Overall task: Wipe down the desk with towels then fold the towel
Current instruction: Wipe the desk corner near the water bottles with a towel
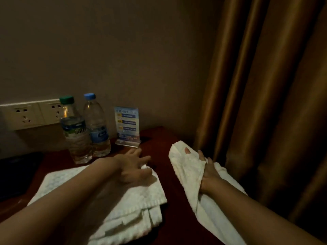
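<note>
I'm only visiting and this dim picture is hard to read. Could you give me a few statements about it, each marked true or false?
1. A green-capped bottle and a blue-capped bottle stand side by side on the desk. True.
2. The right hand is empty. False: it grips a small white towel that drapes over its fingers.
3. The left hand grips the far corner of a folded towel lying on the desk. True.
4. The sign stand lies flat. False: it stands upright, to the right of the bottles.
5. A brown curtain hangs at the right. True.
</note>
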Motion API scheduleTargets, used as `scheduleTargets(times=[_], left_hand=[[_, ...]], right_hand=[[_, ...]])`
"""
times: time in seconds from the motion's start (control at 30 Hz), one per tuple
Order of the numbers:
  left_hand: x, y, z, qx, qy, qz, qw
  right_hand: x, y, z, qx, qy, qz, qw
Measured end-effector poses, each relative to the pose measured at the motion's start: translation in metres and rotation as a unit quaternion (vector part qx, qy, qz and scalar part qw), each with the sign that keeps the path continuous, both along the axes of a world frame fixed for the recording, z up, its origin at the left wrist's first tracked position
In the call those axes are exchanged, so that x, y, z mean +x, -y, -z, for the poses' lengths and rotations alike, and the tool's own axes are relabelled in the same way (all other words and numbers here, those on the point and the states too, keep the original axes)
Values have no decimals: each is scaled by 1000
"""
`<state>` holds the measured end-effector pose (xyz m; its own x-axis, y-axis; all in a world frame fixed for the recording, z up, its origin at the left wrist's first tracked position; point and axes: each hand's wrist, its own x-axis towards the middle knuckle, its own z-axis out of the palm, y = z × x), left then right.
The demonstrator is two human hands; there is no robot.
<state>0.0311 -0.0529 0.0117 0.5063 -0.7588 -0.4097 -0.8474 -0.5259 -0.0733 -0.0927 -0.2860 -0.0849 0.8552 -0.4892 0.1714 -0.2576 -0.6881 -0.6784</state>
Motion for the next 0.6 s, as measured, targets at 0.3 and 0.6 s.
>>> scheduleTargets(times=[0.3,0.6], left_hand=[[42,13,22,-224,-98,15,969],[43,8,28,-315,-131,-31,940]], right_hand=[[145,14,-20,-281,-280,-27,917],[145,-5,-40,-181,-171,-151,957]])
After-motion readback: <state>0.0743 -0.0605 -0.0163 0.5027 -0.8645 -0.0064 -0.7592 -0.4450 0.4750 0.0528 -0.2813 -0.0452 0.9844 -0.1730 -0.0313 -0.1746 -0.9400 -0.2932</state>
